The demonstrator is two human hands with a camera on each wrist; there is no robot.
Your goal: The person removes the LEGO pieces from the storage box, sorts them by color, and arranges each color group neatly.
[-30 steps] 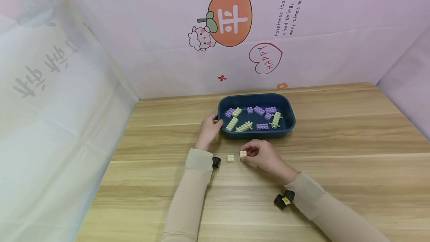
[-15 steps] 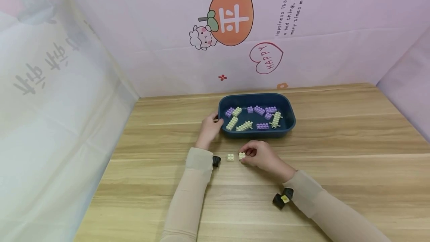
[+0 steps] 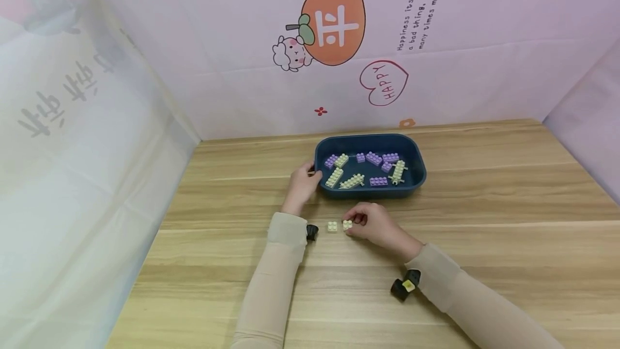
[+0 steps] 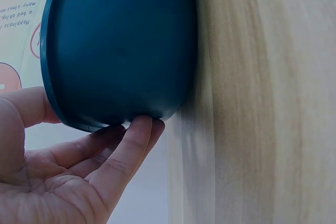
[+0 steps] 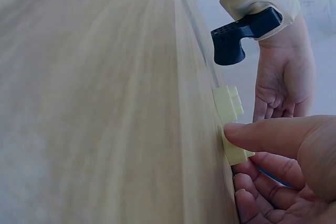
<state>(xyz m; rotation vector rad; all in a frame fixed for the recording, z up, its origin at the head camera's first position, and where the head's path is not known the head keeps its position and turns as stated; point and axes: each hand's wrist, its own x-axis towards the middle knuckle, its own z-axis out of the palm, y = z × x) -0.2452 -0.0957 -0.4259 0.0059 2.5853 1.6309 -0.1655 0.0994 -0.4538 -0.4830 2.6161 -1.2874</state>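
Note:
My left hand (image 3: 302, 187) holds the left end of a dark blue tray (image 3: 373, 194). In the left wrist view its thumb is at the rim and the other fingertips (image 4: 137, 129) lie against the outer wall. Between thumb and fingers, my right hand (image 3: 380, 225) pinches a small cream building brick (image 3: 347, 225), standing at table level in front of the tray. A second cream brick (image 3: 332, 227) with the same square stud top sits just left of it; a narrow gap separates them in the head view. The right thumb covers part of the pinched brick (image 5: 235, 153) in the right wrist view.
Inside the tray lie several purple bricks (image 3: 378, 181) and cream bricks (image 3: 334, 178), some cream ones with pegs sticking out. The wooden table (image 3: 232, 187) ends at a printed cloth (image 3: 242, 69) behind. Black cameras (image 3: 407, 285) are worn on both wrists.
My right hand has moved slightly left and toward me with its cream brick, narrowing the gap to the other brick. The left hand and tray have stayed in place.

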